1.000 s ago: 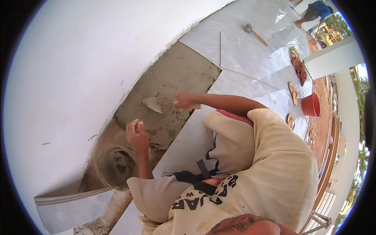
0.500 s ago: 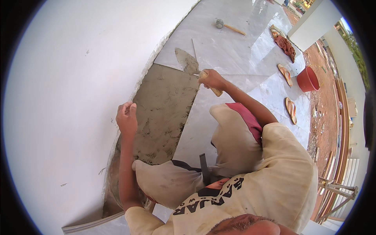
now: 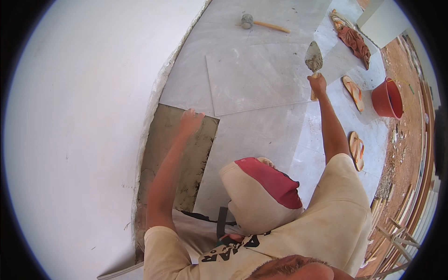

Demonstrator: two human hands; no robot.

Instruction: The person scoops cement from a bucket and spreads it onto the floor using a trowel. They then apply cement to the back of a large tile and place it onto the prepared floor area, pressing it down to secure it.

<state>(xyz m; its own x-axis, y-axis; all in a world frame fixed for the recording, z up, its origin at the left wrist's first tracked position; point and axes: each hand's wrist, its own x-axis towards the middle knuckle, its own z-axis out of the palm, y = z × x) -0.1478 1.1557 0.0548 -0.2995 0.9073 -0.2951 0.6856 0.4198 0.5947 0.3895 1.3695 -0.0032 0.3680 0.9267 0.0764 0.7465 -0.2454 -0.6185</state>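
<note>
My right hand (image 3: 317,84) is closed around the handle of a pointed trowel (image 3: 313,55), reaching out over the pale tiles at the right. Grey mortar clings to the trowel's blade, which points away from me. My left hand (image 3: 191,122) is over the far edge of the wet mortar bed (image 3: 170,149), beside the laid tile's edge. Its fingers are slightly blurred but look apart, with nothing seen in them. The smoothed grey mortar fills a strip between the white wall (image 3: 88,130) and a large tile (image 3: 252,140).
A rubber mallet (image 3: 247,21) with a wooden handle lies on the far tiles. On the right are two sandals (image 3: 353,93), a red bucket (image 3: 387,98) and a crumpled brown cloth (image 3: 354,45). Beyond the tiles are reddish soil and long boards. The wall runs close along my left.
My right hand has swung right with the trowel, away from the mortar bed. My left hand has moved forward and right, from beside the wall to the bed's far edge.
</note>
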